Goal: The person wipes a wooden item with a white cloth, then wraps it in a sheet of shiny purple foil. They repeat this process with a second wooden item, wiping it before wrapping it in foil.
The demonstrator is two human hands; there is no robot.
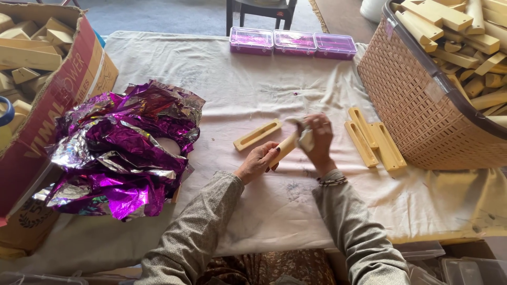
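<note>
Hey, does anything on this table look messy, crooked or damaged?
The purple foil lies crumpled in a loose heap at the table's left. The basket at right sits tilted, heaped with wooden pieces. Nothing looks spilled or broken.

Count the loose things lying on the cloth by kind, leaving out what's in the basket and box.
Wooden pieces lying flat: 4 (one, three)
Wooden piece in the hands: 1
Purple plastic boxes: 3
Purple foil heap: 1
Total: 9
</note>
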